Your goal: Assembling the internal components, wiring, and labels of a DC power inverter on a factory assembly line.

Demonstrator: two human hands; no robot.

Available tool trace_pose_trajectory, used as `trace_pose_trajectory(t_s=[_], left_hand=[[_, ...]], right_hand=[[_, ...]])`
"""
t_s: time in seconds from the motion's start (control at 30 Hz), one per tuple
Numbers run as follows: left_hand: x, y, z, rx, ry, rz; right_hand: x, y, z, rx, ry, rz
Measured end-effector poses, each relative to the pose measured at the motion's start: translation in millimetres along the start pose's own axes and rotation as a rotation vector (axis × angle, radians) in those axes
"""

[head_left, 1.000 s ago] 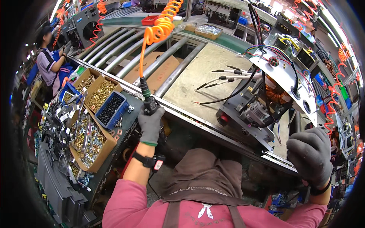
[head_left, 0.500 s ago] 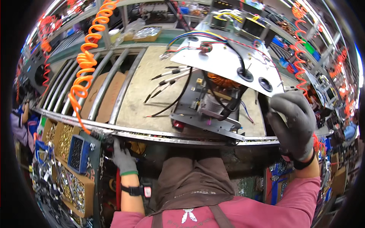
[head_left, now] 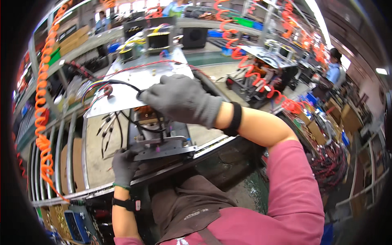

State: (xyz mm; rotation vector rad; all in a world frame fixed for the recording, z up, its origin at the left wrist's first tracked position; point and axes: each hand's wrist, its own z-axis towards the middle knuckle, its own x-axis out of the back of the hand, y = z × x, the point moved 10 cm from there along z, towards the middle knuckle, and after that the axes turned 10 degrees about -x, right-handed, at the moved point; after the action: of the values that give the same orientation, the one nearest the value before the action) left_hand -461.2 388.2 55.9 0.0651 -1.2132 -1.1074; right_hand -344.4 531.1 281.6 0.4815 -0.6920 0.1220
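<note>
A metal chassis [head_left: 159, 150] stands at the front of the work board, with a white panel [head_left: 122, 100] on top and a copper-wound coil [head_left: 143, 110] beneath. Its near left corner is pinched by my left hand [head_left: 124, 166], in a grey glove. Over the panel's near right part, my right hand [head_left: 179, 102], gloved too, is closed with knuckles up. Its fingertips are hidden beside the black cable [head_left: 130, 85] entering the panel; what they grip cannot be seen. Several loose wire ends [head_left: 107, 128] hang left of the chassis.
Metal rollers [head_left: 70, 153] lie left of the beige board [head_left: 96, 163]. An orange coiled air hose [head_left: 42, 122] hangs at the left, a red one [head_left: 241, 57] behind. Another wired assembly [head_left: 265, 61] stands further right along the line. Blue bin [head_left: 76, 226] sits at lower left.
My view has swung right. My left hand has come up from the table's front edge to the chassis corner. My right hand has moved left from the panel's right edge to over the panel.
</note>
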Motion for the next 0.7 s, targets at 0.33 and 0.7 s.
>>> trace_pose_trajectory(t_s=[0.33, 0.7], left_hand=[[-1.8, 54.1, -35.3, -0.114, 0.038, 0.121], [-22.6, 101.5, -77.4, -0.245, -0.213, -0.16]], right_hand=[[36.7, 20.0, -26.8, -0.058, 0.008, 0.067], [89.3, 33.5, -68.3, -0.037, 0.29, 0.375]])
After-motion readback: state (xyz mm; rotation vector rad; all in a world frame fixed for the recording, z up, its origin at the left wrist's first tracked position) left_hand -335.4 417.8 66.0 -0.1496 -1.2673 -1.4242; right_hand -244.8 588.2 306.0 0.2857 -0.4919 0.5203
